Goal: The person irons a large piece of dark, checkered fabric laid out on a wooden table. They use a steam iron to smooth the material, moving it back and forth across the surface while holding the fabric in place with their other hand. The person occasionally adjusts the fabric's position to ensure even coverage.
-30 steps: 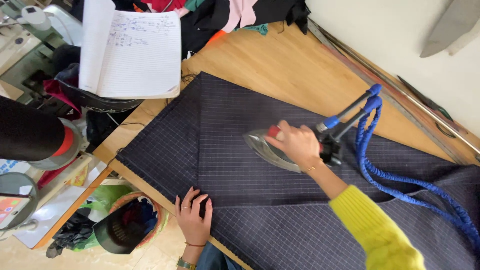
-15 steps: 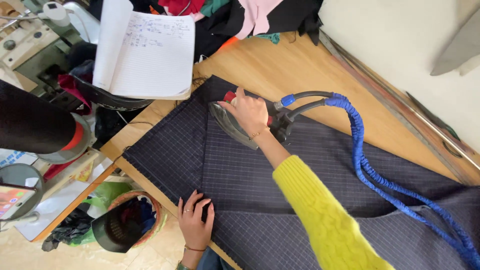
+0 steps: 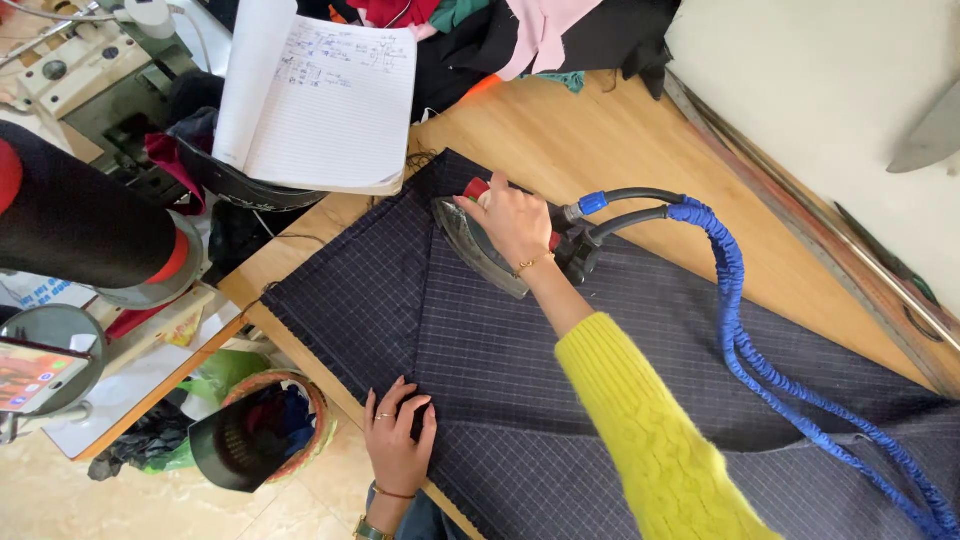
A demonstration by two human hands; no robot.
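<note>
A dark navy checked cloth (image 3: 560, 350) lies spread over a wooden table (image 3: 610, 140). My right hand (image 3: 515, 220), in a yellow sleeve, grips the handle of a steam iron (image 3: 480, 245) that rests on the cloth near its far corner. A blue-sheathed hose (image 3: 740, 330) runs from the iron's rear off to the lower right. My left hand (image 3: 398, 435) lies flat on the cloth's near edge, fingers slightly apart, pressing it to the table.
An open lined notebook (image 3: 320, 95) rests on clutter at the table's left end. A pile of coloured fabrics (image 3: 520, 30) sits at the far edge. A woven basket (image 3: 265, 430) with scraps stands on the floor; a sewing machine (image 3: 80, 70) is upper left.
My right hand has slid the iron leftward and away across the cloth toward its far corner, the hose trailing after it. My left hand stayed on the near edge.
</note>
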